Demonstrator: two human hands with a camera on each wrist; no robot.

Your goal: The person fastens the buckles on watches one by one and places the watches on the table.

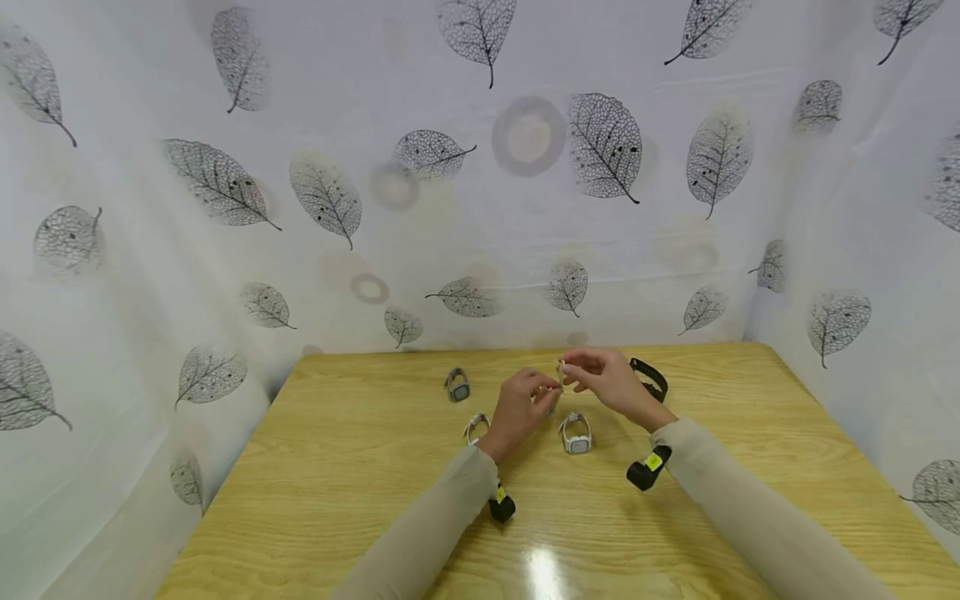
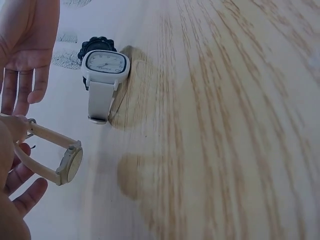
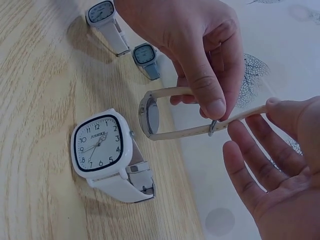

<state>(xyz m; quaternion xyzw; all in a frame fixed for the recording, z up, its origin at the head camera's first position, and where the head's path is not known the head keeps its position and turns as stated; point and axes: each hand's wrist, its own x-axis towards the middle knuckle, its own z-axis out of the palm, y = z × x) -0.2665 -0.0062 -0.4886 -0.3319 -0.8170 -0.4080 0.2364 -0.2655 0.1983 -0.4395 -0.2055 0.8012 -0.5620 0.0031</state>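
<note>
A beige watch (image 3: 177,132) is held up between both hands, its strap bent into a loop and its round case hanging on one side. My left hand (image 1: 521,408) pinches the strap at the metal buckle (image 3: 212,127) between thumb and finger. The thumb and fingers of my right hand (image 1: 611,383) pinch the strap's free end, which passes through the buckle. Below the hands, a white square-faced watch (image 3: 100,145) stands on the table with its strap closed in a loop. The left wrist view shows the beige watch's case (image 2: 71,162) side-on.
Another white watch (image 1: 477,427) stands beside my left wrist, partly hidden by it. Farther back on the left is a grey-blue watch (image 1: 457,386). A black watch (image 1: 651,379) lies behind my right hand. The wooden table (image 1: 360,483) ends at a leaf-patterned curtain (image 1: 450,225).
</note>
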